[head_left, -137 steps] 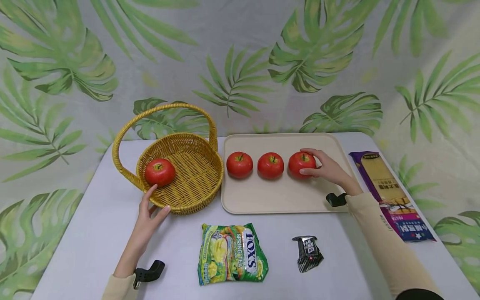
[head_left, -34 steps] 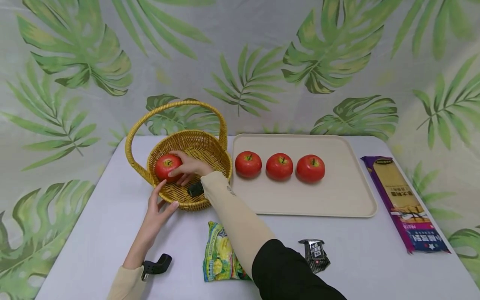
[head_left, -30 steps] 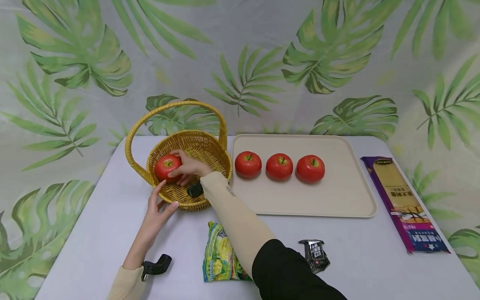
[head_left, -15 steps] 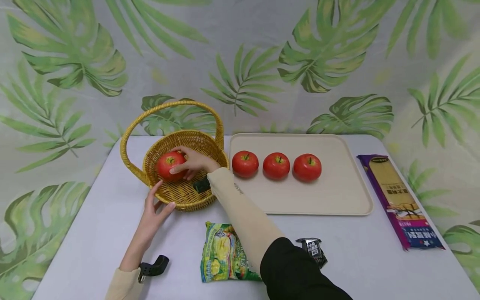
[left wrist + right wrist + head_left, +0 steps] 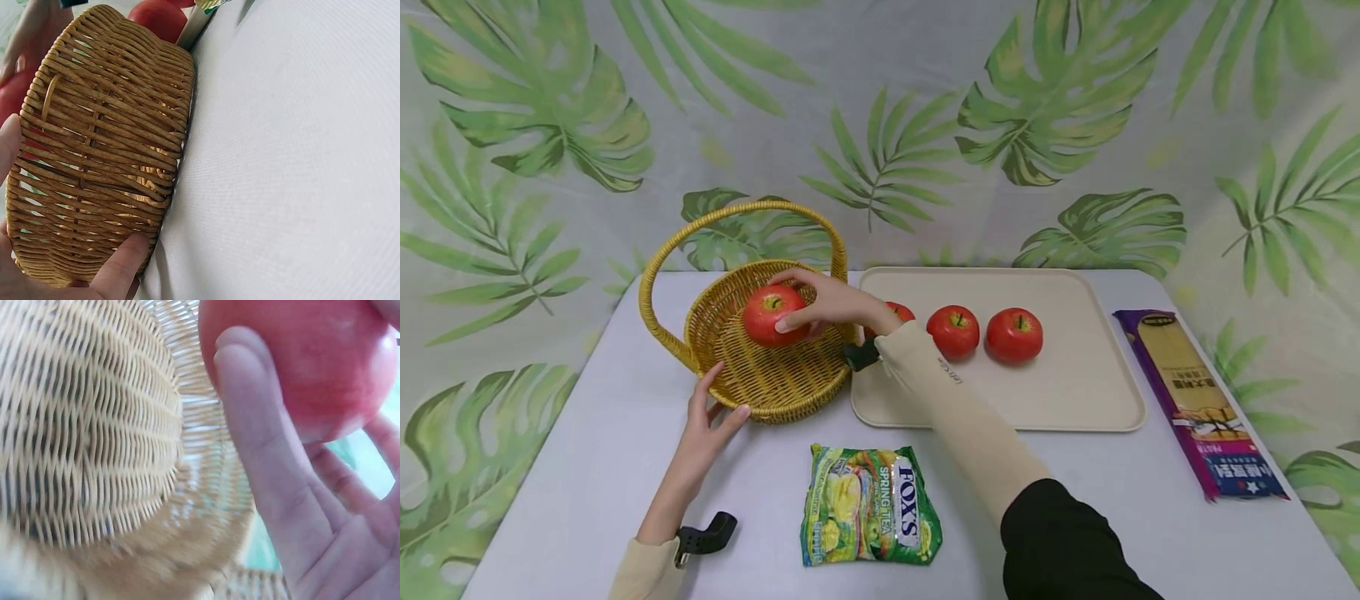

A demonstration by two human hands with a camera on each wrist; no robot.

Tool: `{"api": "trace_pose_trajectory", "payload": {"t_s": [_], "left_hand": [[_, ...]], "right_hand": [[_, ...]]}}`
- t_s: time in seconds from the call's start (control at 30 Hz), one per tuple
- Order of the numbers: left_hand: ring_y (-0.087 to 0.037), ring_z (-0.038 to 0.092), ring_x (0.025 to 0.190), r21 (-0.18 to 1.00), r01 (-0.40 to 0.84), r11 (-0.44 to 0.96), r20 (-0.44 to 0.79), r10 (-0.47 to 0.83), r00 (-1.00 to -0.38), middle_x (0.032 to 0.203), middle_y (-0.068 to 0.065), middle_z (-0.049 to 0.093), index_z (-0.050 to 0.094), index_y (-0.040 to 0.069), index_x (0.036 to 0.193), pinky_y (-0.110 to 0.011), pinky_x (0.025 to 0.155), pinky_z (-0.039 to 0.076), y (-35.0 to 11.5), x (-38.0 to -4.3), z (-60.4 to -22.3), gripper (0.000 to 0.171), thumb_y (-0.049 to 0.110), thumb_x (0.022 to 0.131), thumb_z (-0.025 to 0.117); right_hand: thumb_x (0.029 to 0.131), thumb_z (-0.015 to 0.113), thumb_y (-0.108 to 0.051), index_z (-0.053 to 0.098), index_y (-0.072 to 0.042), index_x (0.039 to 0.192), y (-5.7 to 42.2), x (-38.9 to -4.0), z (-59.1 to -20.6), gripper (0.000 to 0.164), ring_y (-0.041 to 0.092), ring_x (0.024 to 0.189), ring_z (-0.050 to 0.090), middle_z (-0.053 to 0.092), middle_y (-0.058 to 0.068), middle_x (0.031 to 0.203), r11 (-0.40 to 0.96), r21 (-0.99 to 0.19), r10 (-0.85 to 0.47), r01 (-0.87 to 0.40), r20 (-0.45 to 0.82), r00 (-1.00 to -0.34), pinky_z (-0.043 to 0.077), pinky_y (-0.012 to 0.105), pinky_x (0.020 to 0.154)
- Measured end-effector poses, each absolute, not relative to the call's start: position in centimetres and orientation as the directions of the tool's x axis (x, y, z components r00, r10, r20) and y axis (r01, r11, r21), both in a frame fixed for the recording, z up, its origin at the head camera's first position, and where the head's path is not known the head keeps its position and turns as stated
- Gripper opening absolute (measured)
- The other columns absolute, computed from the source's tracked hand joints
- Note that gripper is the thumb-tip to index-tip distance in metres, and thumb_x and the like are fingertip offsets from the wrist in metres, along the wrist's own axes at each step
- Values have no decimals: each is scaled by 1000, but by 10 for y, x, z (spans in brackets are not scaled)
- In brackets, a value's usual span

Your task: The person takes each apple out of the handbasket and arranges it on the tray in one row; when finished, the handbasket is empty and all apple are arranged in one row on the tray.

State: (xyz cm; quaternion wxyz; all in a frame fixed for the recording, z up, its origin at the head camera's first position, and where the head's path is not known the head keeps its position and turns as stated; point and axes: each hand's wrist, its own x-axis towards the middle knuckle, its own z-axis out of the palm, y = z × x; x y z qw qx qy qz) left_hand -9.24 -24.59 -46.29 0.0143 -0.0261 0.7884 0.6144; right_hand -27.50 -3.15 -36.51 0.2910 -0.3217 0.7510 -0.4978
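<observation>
My right hand (image 5: 831, 302) grips a red apple (image 5: 767, 317) over the yellow wicker basket (image 5: 782, 392), fingers on its far side and thumb on the near side. In the right wrist view the thumb presses the apple (image 5: 306, 362), with woven wicker behind it. My left hand (image 5: 703, 429) holds the basket at its near-left edge. The left wrist view shows a fingertip at the rim and another finger (image 5: 125, 259) low on the outer wall. Two apples, the middle one (image 5: 953, 332) and the right one (image 5: 1014, 335), sit on the beige tray; a third (image 5: 898, 311) is partly behind my right wrist.
The tray (image 5: 1037, 408) stands right of the basket, whose tall handle (image 5: 752, 208) arches above it. A green candy bag (image 5: 871, 507) lies in front. A long purple-and-gold pasta packet (image 5: 1198, 400) lies along the right side. A patterned cloth hangs behind the table.
My right hand earlier gripped the rightmost tray apple, then reached into the basket. Since half a second ago it has moved the basket's apple up and right. My left hand stays at the basket.
</observation>
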Motion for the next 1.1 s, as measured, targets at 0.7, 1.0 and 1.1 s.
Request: {"api": "trace_pose_trajectory", "payload": {"t_s": [0.7, 1.0, 1.1], "left_hand": [[-51, 10, 137, 968, -62, 243, -61, -12, -998, 156, -12, -12, 5, 29, 154, -66, 101, 25, -246, -91, -463, 78, 21, 97, 58], [-50, 10, 137, 966, -76, 245, -75, -15, -997, 156, -11, -13, 5, 30, 154, -67, 101, 23, -246, -92, -465, 79, 21, 97, 58], [-51, 10, 137, 965, -81, 250, -80, -16, -997, 156, -11, -14, 4, 31, 154, -67, 101, 23, -248, -93, -465, 79, 22, 97, 58]], "right_hand": [[83, 75, -32, 42, -25, 140, 140, -269, -359, 66, 35, 78, 65, 41, 4, 134, 425, -886, -628, -186, -142, -765, 55, 45, 73], [87, 72, -25, 39, -19, 142, 218, -268, -363, 64, 36, 76, 66, 38, 11, 134, 459, -881, -497, -116, -146, -855, 56, 42, 69], [87, 70, -24, 38, -18, 142, 242, -265, -363, 64, 36, 75, 66, 38, 13, 134, 474, -874, -455, -110, -136, -880, 56, 43, 69]]}}
